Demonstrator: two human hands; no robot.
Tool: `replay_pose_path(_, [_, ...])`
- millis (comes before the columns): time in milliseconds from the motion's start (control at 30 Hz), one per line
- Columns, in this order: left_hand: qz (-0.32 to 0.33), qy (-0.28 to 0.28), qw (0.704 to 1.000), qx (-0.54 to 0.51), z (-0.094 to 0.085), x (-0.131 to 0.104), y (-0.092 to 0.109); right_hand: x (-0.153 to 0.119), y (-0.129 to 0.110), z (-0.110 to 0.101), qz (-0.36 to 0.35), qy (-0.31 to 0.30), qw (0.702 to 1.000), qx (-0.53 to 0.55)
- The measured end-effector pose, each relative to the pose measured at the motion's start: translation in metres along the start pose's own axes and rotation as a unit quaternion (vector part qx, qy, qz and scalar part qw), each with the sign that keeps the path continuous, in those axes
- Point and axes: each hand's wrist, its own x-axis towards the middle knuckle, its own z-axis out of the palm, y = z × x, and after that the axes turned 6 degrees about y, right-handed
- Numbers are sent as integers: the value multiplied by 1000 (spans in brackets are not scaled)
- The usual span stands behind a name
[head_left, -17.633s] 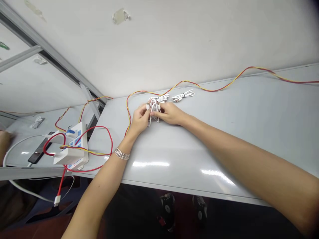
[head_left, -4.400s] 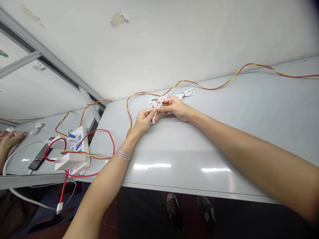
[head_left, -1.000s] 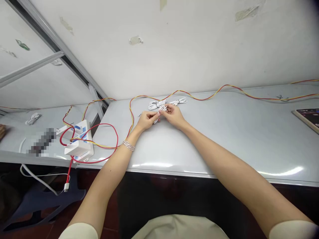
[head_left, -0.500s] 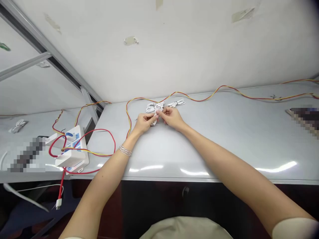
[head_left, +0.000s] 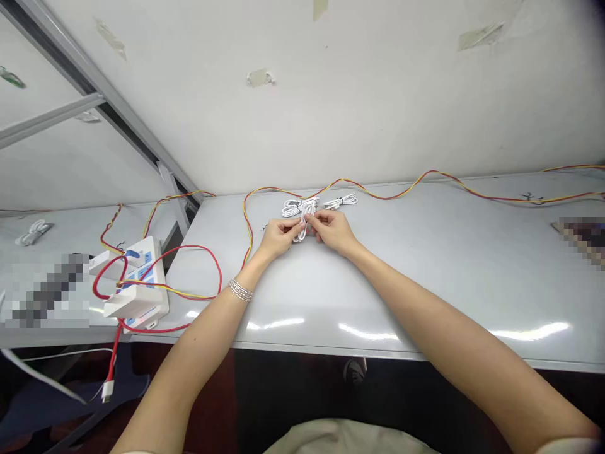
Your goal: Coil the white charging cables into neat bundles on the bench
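White cable bundles point(head_left: 302, 222) — three; hands — two

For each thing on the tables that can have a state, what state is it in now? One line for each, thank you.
Left hand: pinching the small white cable.
Right hand: pinching the same cable from the other side.
Small white cable: coiled, held between both hands just above the table.
Two white cable bundles: coiled and tied, lying behind the hands.
Power strip: plugs inserted, red cable looped around it.
Red-yellow wire: loose along the wall.
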Motion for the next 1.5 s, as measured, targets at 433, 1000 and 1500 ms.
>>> replay_pose_path(433, [-62,32,997,-19,0,1,2,3,3,1,23,26,998,52])
replay_pose_path(1000, [-68,41,995,-62,2,1,4,0,2,-4,-37,-3,999,8])
replay_pose_path(1500, [-56,80,990,-106,4,4,-1,-1,9,1,-133,-35,984,-111])
